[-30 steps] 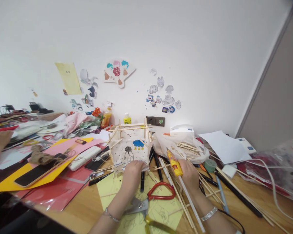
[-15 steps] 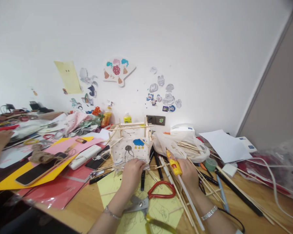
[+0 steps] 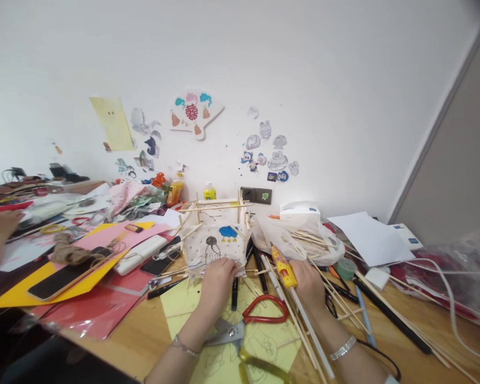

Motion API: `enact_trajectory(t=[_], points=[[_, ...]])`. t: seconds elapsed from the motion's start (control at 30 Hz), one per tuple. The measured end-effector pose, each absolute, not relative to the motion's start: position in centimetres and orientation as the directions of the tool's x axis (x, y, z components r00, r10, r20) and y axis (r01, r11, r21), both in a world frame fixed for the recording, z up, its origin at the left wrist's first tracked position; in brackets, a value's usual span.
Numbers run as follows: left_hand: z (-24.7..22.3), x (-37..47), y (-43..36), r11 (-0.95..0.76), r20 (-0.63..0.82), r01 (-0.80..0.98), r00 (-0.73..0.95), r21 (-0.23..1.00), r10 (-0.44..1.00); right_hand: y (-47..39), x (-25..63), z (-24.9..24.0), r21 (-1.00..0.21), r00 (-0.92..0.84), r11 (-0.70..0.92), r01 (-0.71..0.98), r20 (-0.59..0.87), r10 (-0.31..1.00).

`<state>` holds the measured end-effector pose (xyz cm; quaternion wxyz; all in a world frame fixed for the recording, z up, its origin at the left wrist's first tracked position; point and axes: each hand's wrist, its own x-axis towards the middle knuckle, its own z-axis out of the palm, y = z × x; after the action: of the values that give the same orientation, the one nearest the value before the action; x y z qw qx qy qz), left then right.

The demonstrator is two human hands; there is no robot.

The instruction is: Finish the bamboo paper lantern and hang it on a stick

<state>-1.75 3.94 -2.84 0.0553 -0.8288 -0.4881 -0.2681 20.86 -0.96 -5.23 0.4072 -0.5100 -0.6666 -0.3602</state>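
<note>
My right hand (image 3: 309,282) is wrapped round a yellow hot glue gun (image 3: 282,265), its nozzle pointing up and left. A long pale glue stick (image 3: 310,328) runs from its back end toward me. With fingers closed together, my left hand (image 3: 220,280) pinches the lower edge of a white drawn-on panel (image 3: 198,248); its fingertips are partly hidden. The panel, bearing a blue cloud and a dark figure, fronts a small frame of wooden sticks (image 3: 218,207). Beneath my left arm, scissors (image 3: 266,309) with a red and a yellow handle lie on a yellow sheet of sketches (image 3: 180,298).
A plastic bag of sticks (image 3: 324,248) lies to the right, with loose sticks, pens and a white cable (image 3: 450,304). On the left are a phone (image 3: 66,274), twine (image 3: 74,250) and coloured sheets. Another person's hand (image 3: 2,229) is at the far left.
Both hands hold nearly the same position, the left at the panel's edge and the right on the glue gun. The view has shifted very slightly.
</note>
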Motion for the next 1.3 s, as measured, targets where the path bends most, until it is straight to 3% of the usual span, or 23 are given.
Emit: enact_trajectory(t=[0.3, 0.4, 0.93, 1.13, 1.3], points=[[-3.0, -2.0, 3.4, -0.413, 0.594, 0.908, 0.372, -0.072, 0.714, -0.7, 21.1, -5.9, 0.064, -0.146, 0.210, 0.976, 0.903, 0.405], [-2.8, -2.1, 3.3, -0.389, 0.589, 0.918, 0.359, -0.080, 0.725, -0.6, 21.1, -5.9, 0.055, -0.135, 0.203, 0.978, 0.904, 0.406], [-4.5, -3.5, 4.7, -0.513, 0.655, 0.772, 0.170, 0.376, 0.737, -0.7, 21.5, -6.2, 0.093, -0.182, 0.228, 0.969, 0.892, 0.414], [-4.5, -3.4, 4.4, -0.545, 0.667, 0.700, 0.132, 0.461, 0.733, -0.6, 21.6, -6.4, 0.094, -0.184, 0.227, 0.969, 0.891, 0.416], [-4.2, -3.5, 4.1, -0.511, 0.666, 0.724, 0.097, 0.463, 0.740, -0.7, 21.4, -6.3, 0.086, -0.174, 0.221, 0.971, 0.892, 0.418]])
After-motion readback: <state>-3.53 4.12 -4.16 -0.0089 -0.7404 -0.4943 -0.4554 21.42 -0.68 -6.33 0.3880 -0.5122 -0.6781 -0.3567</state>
